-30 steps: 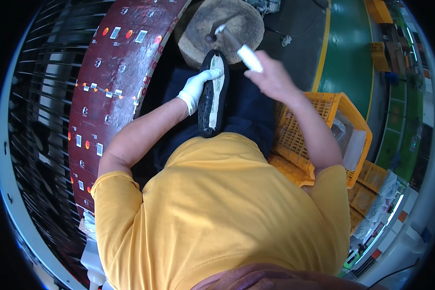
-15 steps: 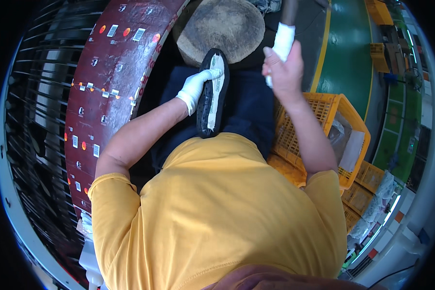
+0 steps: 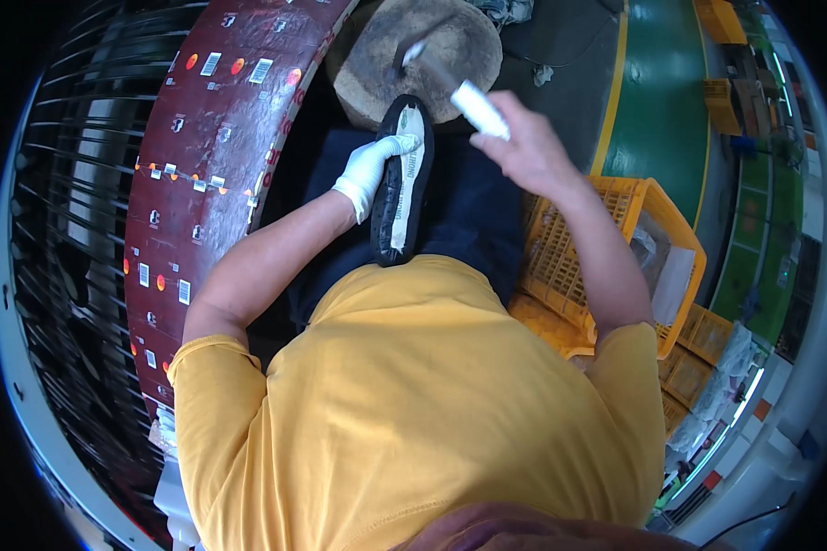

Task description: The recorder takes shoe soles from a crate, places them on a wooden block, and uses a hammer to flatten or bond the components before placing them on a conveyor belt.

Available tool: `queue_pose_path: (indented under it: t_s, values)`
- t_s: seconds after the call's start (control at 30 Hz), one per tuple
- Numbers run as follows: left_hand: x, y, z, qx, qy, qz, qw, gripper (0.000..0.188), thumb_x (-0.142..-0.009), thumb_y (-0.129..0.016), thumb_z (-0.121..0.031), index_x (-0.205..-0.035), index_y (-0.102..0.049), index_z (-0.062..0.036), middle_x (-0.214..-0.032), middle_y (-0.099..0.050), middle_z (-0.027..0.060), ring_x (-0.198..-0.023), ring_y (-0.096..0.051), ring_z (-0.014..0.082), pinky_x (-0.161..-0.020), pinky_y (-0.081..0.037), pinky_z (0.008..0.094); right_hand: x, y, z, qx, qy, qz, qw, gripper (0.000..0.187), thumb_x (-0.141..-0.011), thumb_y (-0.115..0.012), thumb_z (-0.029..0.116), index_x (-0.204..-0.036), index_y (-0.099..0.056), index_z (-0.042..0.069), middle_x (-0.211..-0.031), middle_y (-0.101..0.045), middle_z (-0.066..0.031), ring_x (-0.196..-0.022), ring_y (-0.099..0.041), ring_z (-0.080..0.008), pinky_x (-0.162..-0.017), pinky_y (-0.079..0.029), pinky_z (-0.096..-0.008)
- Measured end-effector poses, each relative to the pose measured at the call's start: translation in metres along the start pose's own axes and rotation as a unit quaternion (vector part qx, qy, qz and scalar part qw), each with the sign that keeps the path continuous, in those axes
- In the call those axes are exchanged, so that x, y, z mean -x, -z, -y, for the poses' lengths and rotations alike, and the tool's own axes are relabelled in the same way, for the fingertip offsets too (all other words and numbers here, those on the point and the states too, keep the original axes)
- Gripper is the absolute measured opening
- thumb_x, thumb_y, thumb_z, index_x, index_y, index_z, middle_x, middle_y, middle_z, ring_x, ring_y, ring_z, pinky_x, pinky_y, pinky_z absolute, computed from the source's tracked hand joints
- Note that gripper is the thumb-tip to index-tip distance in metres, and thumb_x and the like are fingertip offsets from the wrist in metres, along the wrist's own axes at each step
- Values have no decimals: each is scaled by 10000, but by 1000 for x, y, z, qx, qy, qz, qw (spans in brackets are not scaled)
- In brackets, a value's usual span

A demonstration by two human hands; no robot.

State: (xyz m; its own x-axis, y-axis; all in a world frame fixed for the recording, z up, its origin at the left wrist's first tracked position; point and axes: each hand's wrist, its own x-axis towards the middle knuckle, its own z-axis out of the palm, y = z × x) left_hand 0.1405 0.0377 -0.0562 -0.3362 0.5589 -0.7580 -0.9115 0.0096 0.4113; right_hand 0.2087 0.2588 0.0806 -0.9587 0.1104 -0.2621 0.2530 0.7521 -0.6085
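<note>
My left hand [image 3: 368, 176], in a white glove, grips a black lasted shoe upper [image 3: 412, 188] by its side, the thumb over the pale insole strip that faces up. The shoe lies lengthwise above my lap, its far end at the near edge of a round wooden stump [image 3: 473, 50]. Bare fingers of my right hand [image 3: 531, 147] close round the white-wrapped handle of a hammer [image 3: 481, 109]. Its blurred head is over the stump, just beyond the shoe's far end.
A dark red covered board [image 3: 188, 197] curves along my left, beside a black wire rack [image 3: 64, 184]. On my right, a yellow plastic crate [image 3: 583, 225] holds clear bags. Further yellow crates [image 3: 694, 367] stand behind it. A green floor strip [image 3: 662, 92] runs beyond.
My right hand has swung the hammer left, bringing its head from the upper right to over the stump. My left hand and the shoe upper have hardly moved.
</note>
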Motion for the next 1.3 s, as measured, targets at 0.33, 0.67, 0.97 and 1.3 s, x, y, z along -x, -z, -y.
queue_pose_path:
  t_s: [0.33,0.67,0.97,1.3]
  values:
    - [-5,2,-2,-14,-17,-2,1000,454,-816,-844,-351,-1134,-724,-49,-938,-751,121,-769,-704,242,-740,-572,389,-12,3,-19,-49,40,-132,989,425,-961,-710,247,-1266,-556,-7,-970,-723,-271,-916,-737,-432,-789,-578,-459]
    - [-2,-2,-4,-4,-11,9,1000,427,-831,-838,-329,-1136,-710,-58,-917,-740,122,-757,-700,249,-738,-583,404,-6,-20,-21,-179,-6,-154,972,419,-959,-723,197,-1254,-510,-14,-799,-684,-134,-588,-669,-199,-570,-546,-378]
    - [1,-5,-7,-5,-4,-10,1000,430,-828,-839,-326,-1141,-710,-61,-926,-743,112,-752,-700,242,-728,-580,393,13,-50,-43,-208,-66,-162,962,410,-961,-710,151,-1278,-492,7,-837,-701,-152,-641,-712,-249,-605,-560,-407]
    - [5,-4,-5,-31,-50,-22,998,426,-837,-832,-329,-1141,-707,-58,-923,-739,109,-752,-697,232,-730,-577,381,24,-81,-65,43,12,-93,995,446,-964,-701,166,-1322,-485,11,-876,-704,-252,-778,-722,-442,-664,-560,-467]
